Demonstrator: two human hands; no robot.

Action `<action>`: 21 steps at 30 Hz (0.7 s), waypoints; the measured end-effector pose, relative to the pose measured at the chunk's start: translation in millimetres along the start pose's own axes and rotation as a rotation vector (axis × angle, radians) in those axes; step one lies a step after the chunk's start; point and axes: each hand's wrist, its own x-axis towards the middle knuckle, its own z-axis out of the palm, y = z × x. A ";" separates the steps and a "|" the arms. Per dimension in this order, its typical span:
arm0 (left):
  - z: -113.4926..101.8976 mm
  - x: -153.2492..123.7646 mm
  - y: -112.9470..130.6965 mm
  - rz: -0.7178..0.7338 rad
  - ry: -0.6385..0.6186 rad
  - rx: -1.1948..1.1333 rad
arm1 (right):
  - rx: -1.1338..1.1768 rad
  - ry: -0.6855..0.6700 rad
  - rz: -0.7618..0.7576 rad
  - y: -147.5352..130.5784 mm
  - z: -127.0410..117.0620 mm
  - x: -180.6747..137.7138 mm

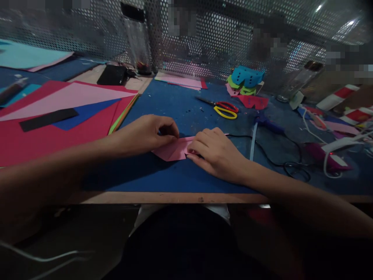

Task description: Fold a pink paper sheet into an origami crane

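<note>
A piece of pink paper with a notched lower edge lies near the front of the blue table, between my two hands. My left hand has thumb and fingertips closed at the paper's upper left edge. My right hand is curled over its right part, fingers and thumb gripping the paper and covering much of it. Just beyond the hands lie scissors with red and yellow handles. A blue glue gun rests to the right, beside a light blue strip.
Large red sheets with pink, blue and black pieces lie at left. Cut paper masks are stacked at the back right. A power strip and cords lie on the right. A perforated metal screen and a clear bottle stand behind.
</note>
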 end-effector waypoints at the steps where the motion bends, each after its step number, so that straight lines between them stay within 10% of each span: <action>1: 0.6 -1.1 1.5 0.002 0.012 0.033 | 0.009 -0.003 0.005 -0.4 0.6 -0.1; 21: 12.1 -6.7 12.7 0.308 -0.061 0.131 | 0.223 -0.003 0.149 -5.6 3.5 3.1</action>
